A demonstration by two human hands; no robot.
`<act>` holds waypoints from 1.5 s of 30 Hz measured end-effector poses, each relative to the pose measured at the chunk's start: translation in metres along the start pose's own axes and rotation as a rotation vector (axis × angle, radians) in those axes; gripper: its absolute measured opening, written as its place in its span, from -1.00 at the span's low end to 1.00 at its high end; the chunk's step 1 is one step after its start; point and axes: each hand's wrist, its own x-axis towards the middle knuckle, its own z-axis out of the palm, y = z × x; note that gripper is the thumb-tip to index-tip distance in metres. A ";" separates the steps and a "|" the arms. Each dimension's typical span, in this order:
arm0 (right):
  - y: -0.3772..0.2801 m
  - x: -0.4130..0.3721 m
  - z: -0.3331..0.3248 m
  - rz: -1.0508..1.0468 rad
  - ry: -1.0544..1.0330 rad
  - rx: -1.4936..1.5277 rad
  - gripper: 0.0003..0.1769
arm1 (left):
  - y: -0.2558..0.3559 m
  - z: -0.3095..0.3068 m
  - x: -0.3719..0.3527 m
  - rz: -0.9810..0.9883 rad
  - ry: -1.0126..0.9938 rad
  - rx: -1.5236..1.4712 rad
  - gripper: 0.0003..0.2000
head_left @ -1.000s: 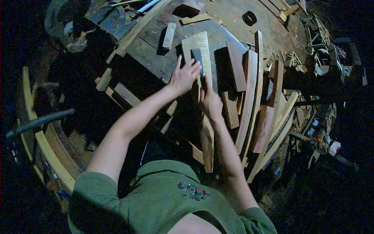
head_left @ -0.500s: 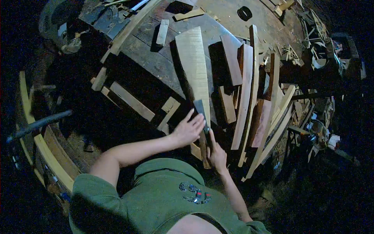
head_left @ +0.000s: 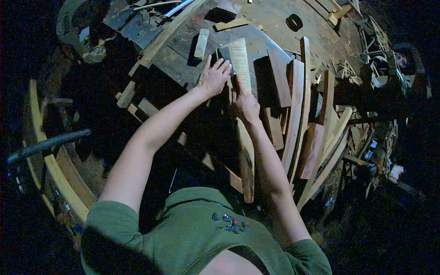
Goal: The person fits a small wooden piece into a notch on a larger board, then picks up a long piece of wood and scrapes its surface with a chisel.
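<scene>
A long pale board runs from the bench down toward my body. A dark flat-bladed tool lies against the board's left side near its far end. My left hand rests by the blade with its fingers spread, their tips on or beside it. Lower and to the right, my right hand is wrapped round the tool's handle, with one finger stretched along it toward the blade.
Several curved wooden strips stand to the right of the board. A small block and a black ring lie on the bench. A dark bar is at the left.
Both hands and the tool have moved forward along the board, away from my body, and my arms are stretched out further. The view has shifted slightly.
</scene>
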 end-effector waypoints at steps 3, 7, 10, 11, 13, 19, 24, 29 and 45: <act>0.018 -0.031 0.005 -0.035 0.045 0.005 -0.35 | 0.027 -0.004 -0.010 -0.029 -0.045 0.002 -0.51; 0.046 -0.142 -0.011 0.065 -0.156 0.072 -0.27 | 0.096 -0.018 -0.072 0.174 -0.125 -0.061 -0.51; 0.064 -0.236 -0.028 0.109 -0.223 0.008 -0.26 | 0.148 -0.025 -0.122 0.292 -0.090 -0.257 -0.59; 0.068 -0.259 -0.033 0.118 -0.231 0.005 -0.26 | 0.162 -0.029 -0.133 0.317 -0.087 -0.325 -0.61; 0.064 -0.281 -0.050 0.172 -0.276 0.030 -0.26 | 0.177 -0.039 -0.146 0.349 -0.119 -0.433 -0.62; 0.049 -0.207 -0.044 0.194 -0.214 0.059 -0.29 | 0.137 -0.027 -0.101 0.252 -0.129 -0.310 -0.51; 0.031 -0.052 -0.016 0.178 -0.102 -0.011 -0.27 | 0.047 0.006 -0.012 0.060 0.007 -0.085 -0.35; 0.011 0.029 -0.031 0.224 -0.162 0.012 -0.39 | 0.003 0.014 0.048 0.002 0.074 -0.085 -0.47; 0.049 -0.246 -0.071 0.312 -0.344 0.073 -0.33 | 0.161 -0.042 -0.117 0.335 -0.143 -0.406 -0.59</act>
